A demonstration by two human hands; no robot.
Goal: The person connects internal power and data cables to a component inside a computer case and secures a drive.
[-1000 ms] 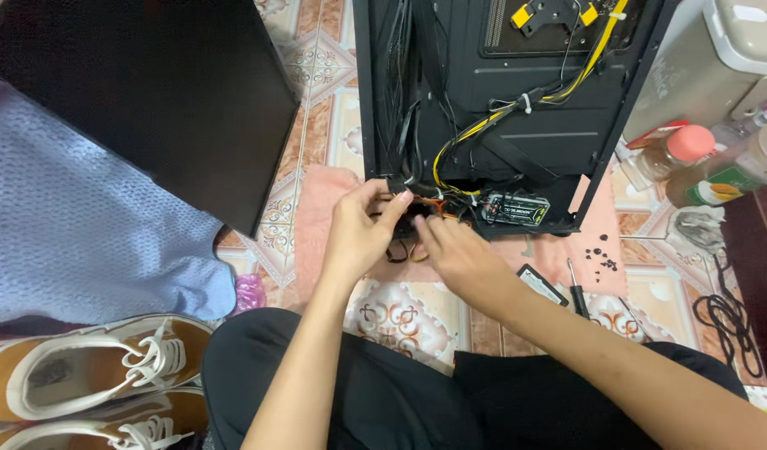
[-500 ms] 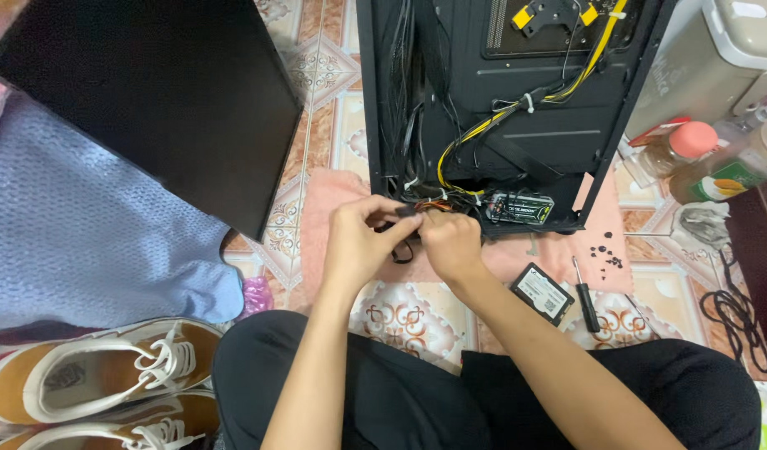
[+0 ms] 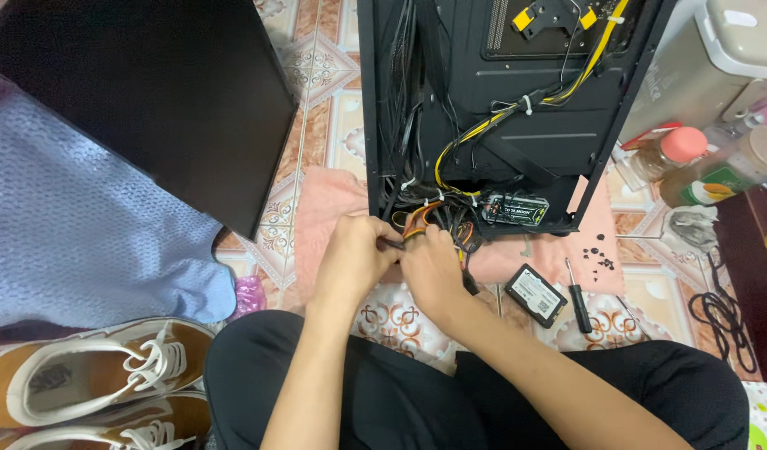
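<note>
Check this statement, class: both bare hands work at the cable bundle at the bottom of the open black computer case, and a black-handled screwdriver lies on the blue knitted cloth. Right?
Not quite. In the head view, the black-handled screwdriver lies on the patterned floor tiles beside the small black drive, not on the blue knitted cloth. The rest holds.

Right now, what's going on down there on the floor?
A person sits on the tiled floor, the left hand and right hand together pinching a bundle of orange and black cables at the bottom edge of an open black computer case. A small drive and screwdriver lie beside them.
</note>
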